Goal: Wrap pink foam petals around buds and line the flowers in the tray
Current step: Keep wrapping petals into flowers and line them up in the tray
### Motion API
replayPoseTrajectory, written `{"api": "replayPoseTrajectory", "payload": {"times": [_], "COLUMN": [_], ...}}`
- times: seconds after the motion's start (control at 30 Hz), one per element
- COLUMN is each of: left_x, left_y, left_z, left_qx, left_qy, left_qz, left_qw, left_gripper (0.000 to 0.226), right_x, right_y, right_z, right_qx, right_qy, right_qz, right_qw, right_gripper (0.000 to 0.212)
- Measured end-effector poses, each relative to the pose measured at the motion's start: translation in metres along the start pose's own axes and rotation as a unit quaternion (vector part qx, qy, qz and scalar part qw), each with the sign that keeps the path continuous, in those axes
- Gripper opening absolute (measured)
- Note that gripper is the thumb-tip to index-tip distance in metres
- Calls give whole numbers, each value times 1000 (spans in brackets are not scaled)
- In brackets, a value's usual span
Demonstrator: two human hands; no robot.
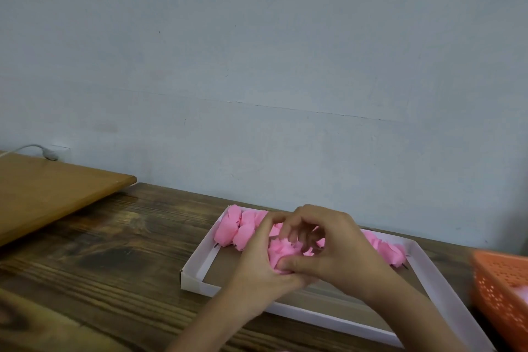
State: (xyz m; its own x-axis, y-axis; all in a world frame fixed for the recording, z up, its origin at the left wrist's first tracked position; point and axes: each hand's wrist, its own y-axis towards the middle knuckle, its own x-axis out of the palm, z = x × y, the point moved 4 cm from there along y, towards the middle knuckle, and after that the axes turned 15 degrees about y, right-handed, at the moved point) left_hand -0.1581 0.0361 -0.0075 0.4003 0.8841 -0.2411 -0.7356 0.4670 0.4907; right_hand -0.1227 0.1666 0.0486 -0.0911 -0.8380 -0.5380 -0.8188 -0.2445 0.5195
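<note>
Head view shows both hands over a white cardboard tray (197, 274) on the dark wooden counter (100, 251). The left hand (257, 263) cups a pink foam flower (281, 254) from the left, its grip closed round the petals. The right hand (337, 248) meets it from the other side. Its thumb presses the flower's lower end and its fingers arch over the top, so this grip holds the flower too. Behind the hands, a row of pink flowers (231, 230) lies along the tray's far wall, touching one another, with short dark stems pointing toward the person. An orange perforated basket (503, 288) stands just beside the tray's right side. A lighter wooden board (51, 188) lies far left.
</note>
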Motion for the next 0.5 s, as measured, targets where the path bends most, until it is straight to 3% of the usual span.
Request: {"api": "replayPoseTrajectory", "payload": {"times": [0.27, 0.5], "left_x": [-3, -10], "left_y": [4, 0], "left_z": [-10, -5], "left_qx": [12, 21], "left_qy": [24, 64], "left_qz": [106, 149], "left_qw": [994, 987], "left_gripper": [54, 52], "right_x": [3, 6], "right_y": [-1, -1], "right_z": [-8, -12], "right_qx": [-59, -90], "right_qy": [-13, -25], "right_qz": [41, 53], "right_qw": [997, 994], "right_gripper": [31, 29]}}
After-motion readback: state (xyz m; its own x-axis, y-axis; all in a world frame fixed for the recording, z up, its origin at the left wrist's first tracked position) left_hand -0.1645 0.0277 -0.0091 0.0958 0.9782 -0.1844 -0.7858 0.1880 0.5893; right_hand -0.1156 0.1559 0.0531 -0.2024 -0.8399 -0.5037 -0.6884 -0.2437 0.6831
